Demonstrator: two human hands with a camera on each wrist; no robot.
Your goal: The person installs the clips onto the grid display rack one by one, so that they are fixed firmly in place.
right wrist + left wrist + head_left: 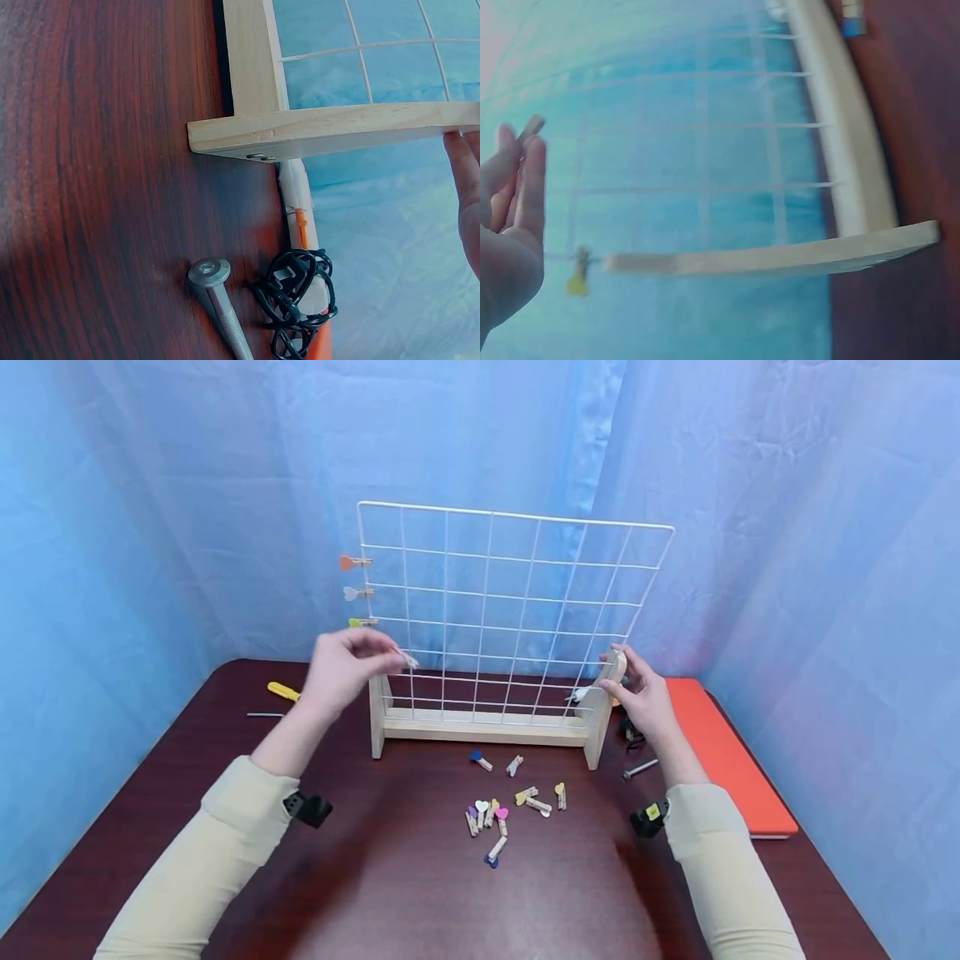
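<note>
My left hand pinches a small wooden clothespin between thumb and fingertips, in front of the lower left of a white wire grid. In the left wrist view, the tip of that clothespin pokes out past the fingers. The grid leans back in a pale wooden stand. My right hand holds the top of the stand's right side post, thumb in front and fingers behind. Three heart clothespins, orange, white and yellow-green, are clipped one below another on the grid's left edge.
Several heart clothespins lie loose on the dark wood table before the stand. A yellow-handled screwdriver lies at left. To the right are a metal bolt, a coiled black cable and a red-orange flat box.
</note>
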